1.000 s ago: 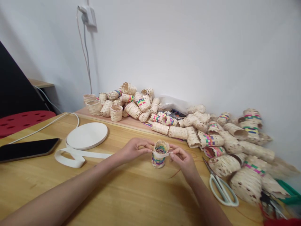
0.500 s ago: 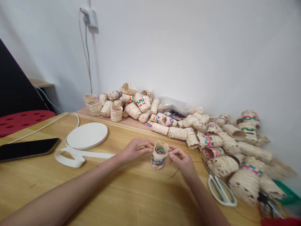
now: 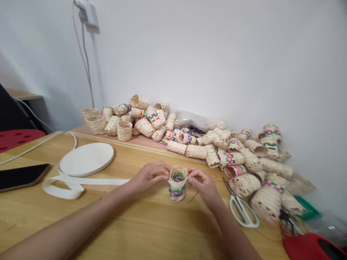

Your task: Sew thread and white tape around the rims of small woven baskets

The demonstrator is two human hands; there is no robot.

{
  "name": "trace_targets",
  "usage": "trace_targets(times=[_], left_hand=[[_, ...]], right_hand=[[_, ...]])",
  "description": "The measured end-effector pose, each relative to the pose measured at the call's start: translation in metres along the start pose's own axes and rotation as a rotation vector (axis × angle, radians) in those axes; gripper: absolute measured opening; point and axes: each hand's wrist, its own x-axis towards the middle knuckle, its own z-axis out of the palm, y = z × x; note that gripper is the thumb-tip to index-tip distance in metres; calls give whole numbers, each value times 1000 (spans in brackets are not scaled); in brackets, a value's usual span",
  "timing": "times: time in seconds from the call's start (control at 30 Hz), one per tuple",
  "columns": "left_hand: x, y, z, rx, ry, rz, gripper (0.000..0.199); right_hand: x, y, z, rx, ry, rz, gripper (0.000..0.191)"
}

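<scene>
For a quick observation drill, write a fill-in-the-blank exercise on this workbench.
The left hand and right hand hold a woven basket with a ____ band around it.
A thin white strip runs from the basket's rim to the ____ hand.
The roll of white webbing lies to the ____ of the basket.
The white-handled scissors lie on the ____ table.

Missing words: multicoloured; right; left; wooden.

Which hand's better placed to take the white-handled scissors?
Right, probably. The right hand is on the same side of the woven basket as the scissors, close to them, though its fingers pinch the white strip. The left hand sits beyond the basket.
</scene>
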Motion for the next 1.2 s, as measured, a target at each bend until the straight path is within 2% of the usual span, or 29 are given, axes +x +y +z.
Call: trace_targets(times=[0.47, 0.77, 0.93, 1.2], left_hand=[[-2, 2, 5, 28, -24, 42, 26], [-3, 7, 10, 135, 1, 126, 18], [-4, 6, 13, 152, 16, 126, 16], [-7, 3, 16, 148, 46, 114, 15]], right_hand=[[-4, 0, 2, 49, 37, 25, 38], [-4, 1, 1, -58, 43, 19, 36], [-9, -4, 5, -115, 36, -22, 31], [-16, -10, 6, -232, -49, -77, 31]])
